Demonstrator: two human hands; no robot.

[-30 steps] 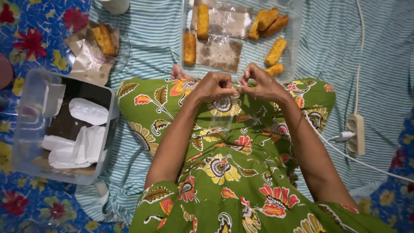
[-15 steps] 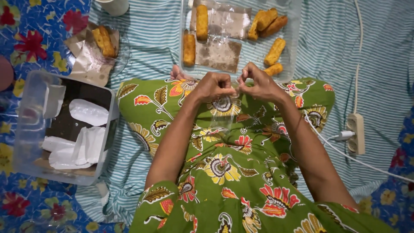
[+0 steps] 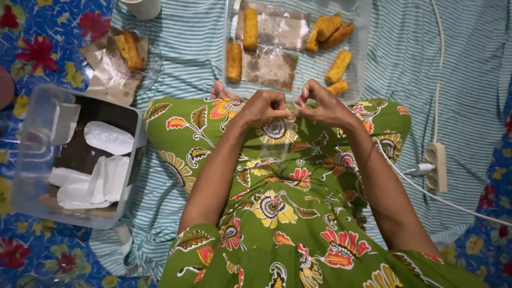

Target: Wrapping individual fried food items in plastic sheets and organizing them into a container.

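Clear plastic box (image 3: 32,160): at our left on the flowered mat, open-topped, white wrappers loose inside, so we can reach in from the side.
Glass dish (image 3: 152,58): far left, lined with brown paper that carries two fried sticks.
Left hand (image 3: 265,106): curled shut over our lap, knuckles up, fingertips pinching the top edge of a small clear plastic bag (image 3: 273,149).
Bag's place: it hangs from both hands against the green flowered dress, just near of the tray.
Right hand (image 3: 324,104): closed likewise, thumb and fingers nipping the same edge; both wrists bend inward, forearms converging.
Clear tray (image 3: 362,16): far centre on the striped cloth, holding fried sticks (image 3: 250,29) within easy reach.
Power strip (image 3: 437,166): at our right, plug and cable attached.
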